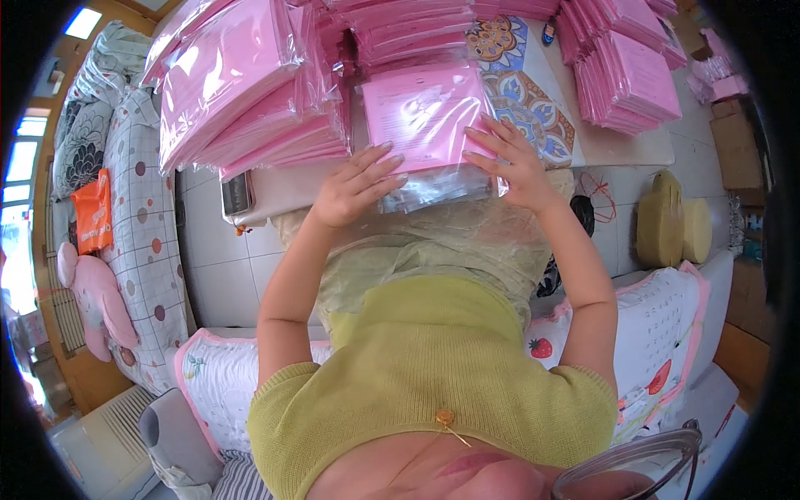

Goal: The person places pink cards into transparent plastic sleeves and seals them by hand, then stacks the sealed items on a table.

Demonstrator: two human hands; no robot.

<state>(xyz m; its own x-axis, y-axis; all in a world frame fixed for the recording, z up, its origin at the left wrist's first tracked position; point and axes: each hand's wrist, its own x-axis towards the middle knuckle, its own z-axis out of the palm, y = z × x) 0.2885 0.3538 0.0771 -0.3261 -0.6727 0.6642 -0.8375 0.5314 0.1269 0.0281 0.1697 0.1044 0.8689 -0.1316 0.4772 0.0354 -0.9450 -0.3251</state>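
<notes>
A pink packet in a clear plastic bag (425, 115), its front bearing printed lines, lies flat before me. My left hand (357, 186) rests its fingertips on the lower left corner, and the fingers are slightly spread. On the packet's lower right side lies my right hand (514, 157), fingers apart and palm down. Neither hand grips it visibly. Below its bottom edge, clear plastic bag ends (437, 190) stick out towards my lap. What lies directly beneath the packet is mostly hidden.
Stacks of pink bagged packets stand at the left (231, 81), at the back (412, 31) and at the right (625, 81) of the table (625, 147). A phone (237, 194) sits at the table's left corner. A small blue bottle (549, 31) stands near the patterned mat (531, 112).
</notes>
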